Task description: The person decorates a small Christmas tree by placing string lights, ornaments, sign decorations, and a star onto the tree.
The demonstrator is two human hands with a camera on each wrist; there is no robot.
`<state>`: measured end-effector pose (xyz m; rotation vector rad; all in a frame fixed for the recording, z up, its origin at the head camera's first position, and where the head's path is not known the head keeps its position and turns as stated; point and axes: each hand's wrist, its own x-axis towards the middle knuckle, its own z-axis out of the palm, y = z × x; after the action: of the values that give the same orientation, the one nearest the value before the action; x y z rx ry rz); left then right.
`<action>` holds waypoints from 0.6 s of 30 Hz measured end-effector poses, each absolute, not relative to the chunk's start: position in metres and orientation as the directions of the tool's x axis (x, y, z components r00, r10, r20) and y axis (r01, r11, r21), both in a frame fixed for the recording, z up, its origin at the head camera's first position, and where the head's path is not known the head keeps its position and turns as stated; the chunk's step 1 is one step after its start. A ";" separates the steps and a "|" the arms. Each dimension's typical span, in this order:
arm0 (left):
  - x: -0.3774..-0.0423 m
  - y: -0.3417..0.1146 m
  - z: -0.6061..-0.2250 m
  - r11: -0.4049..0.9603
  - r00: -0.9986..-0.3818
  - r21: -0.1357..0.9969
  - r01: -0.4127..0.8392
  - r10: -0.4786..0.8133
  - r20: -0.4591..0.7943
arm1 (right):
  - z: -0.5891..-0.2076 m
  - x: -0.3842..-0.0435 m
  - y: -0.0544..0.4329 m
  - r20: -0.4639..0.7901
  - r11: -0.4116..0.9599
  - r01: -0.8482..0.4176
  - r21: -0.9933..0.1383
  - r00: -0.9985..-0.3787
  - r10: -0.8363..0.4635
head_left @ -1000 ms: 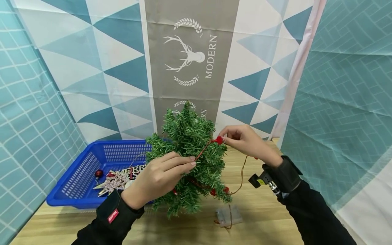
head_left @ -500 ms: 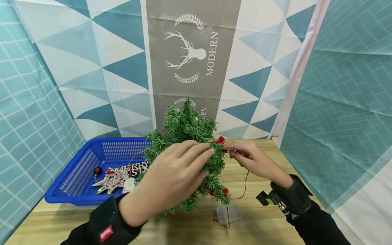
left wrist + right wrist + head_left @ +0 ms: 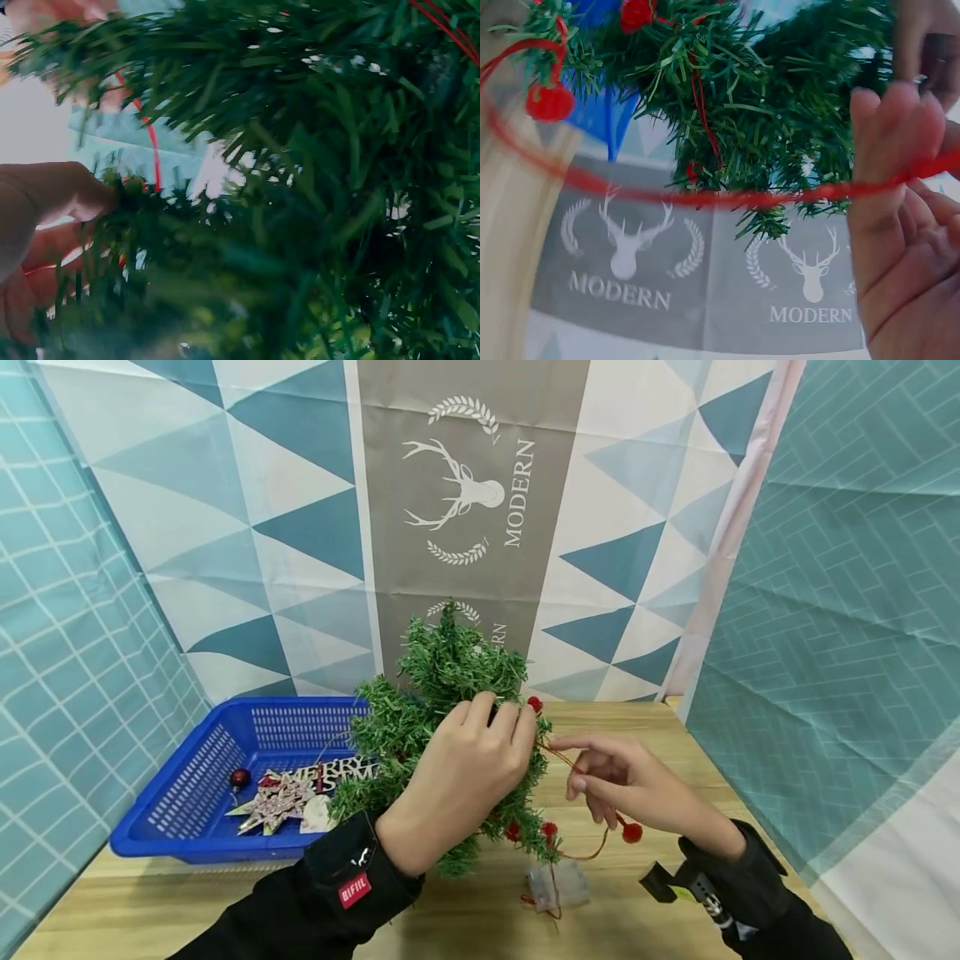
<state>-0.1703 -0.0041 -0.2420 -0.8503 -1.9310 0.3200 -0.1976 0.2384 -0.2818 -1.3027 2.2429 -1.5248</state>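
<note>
A small green artificial Christmas tree [image 3: 457, 664] stands upright on the table. My left hand [image 3: 468, 768] reaches over its right side, thumb and fingers curled about a branch [image 3: 165, 217] tip where red cord passes. To the right, my right hand [image 3: 637, 781] holds a red pompom garland [image 3: 632, 832] with bent fingers. In the right wrist view the garland's cord [image 3: 742, 199] runs across the fingers and loops left, past a pompom [image 3: 550, 101]. More red pompoms [image 3: 534, 703] sit against the tree's right side. The left hand hides the tree's middle.
A blue plastic basket [image 3: 202, 852] stands behind and left of the tree. In it lie a glittery star [image 3: 276, 802], a "Merry Christmas" sign [image 3: 337, 772] and a red ball [image 3: 240, 777]. A clear box [image 3: 570, 887] with cord lies on the wooden table [image 3: 645, 918].
My right hand has moved down and right, drawing the cord off from the tree. My left hand has gone from the tree's lower front to its right side, fingers now curled there.
</note>
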 end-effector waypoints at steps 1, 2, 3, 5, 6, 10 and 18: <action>-0.171 -0.006 -0.243 0.720 -0.282 -0.548 0.425 0.681 0.676 | -0.283 -0.195 0.241 0.316 0.086 -0.535 -0.840 -0.612 -0.725; -0.171 -0.008 -0.243 0.716 -0.279 -0.551 0.429 0.685 0.673 | -0.284 -0.193 0.244 0.297 0.056 -0.494 -0.867 -0.604 -0.739; -0.172 -0.009 -0.243 0.711 -0.276 -0.557 0.430 0.691 0.669 | -0.284 -0.190 0.247 0.281 0.038 -0.464 -0.885 -0.598 -0.751; -0.172 -0.013 -0.243 0.699 -0.265 -0.562 0.441 0.700 0.663 | -0.282 -0.186 0.253 0.253 0.021 -0.422 -0.906 -0.581 -0.774; -0.172 -0.014 -0.243 0.693 -0.261 -0.560 0.455 0.704 0.660 | -0.280 -0.184 0.255 0.249 0.019 -0.421 -0.907 -0.572 -0.781; -0.169 -0.021 -0.245 0.673 -0.230 -0.546 0.499 0.711 0.665 | -0.265 -0.177 0.261 0.263 0.019 -0.439 -0.898 -0.572 -0.777; -0.169 -0.029 -0.251 0.646 -0.183 -0.519 0.560 0.708 0.683 | -0.240 -0.182 0.261 0.436 -0.153 -0.541 -0.827 -0.445 -0.782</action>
<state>-0.1687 -0.0293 -0.2506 -1.0068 -1.8615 0.1846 -0.1823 0.2606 -0.2404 -1.5168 1.8882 -1.6396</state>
